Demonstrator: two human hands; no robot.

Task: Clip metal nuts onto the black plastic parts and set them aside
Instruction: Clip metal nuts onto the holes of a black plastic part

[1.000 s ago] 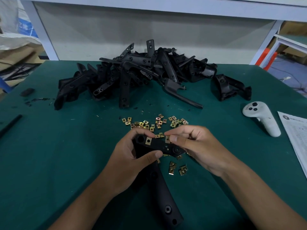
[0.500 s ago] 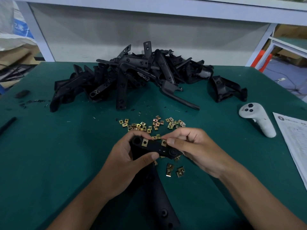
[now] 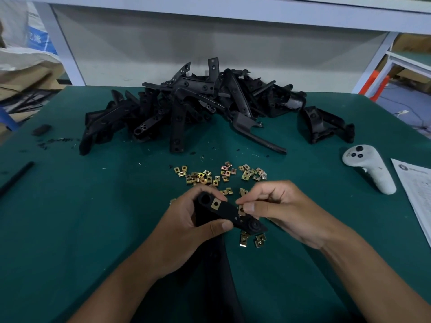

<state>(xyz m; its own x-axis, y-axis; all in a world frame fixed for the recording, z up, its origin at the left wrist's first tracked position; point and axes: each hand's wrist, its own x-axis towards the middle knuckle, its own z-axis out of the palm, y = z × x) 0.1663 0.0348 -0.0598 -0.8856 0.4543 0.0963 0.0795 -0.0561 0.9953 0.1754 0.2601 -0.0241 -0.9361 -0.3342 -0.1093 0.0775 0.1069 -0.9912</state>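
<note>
My left hand grips a long black plastic part by its upper end, just above the green table. One brass clip nut sits on the part near a round hole. My right hand pinches a second brass nut against the part's edge with thumb and forefinger. Several loose brass nuts lie scattered behind my hands, and a few more nuts lie under the part. A heap of black plastic parts fills the back of the table.
A white hand controller lies at the right, with a printed paper sheet beside it at the table's edge. One black part sits apart at the back right. A thin black rod and small black scraps lie at the left.
Both hands stay on the same part. My right thumb and forefinger have worked the second nut further onto the part's edge; the part has tilted slightly.
</note>
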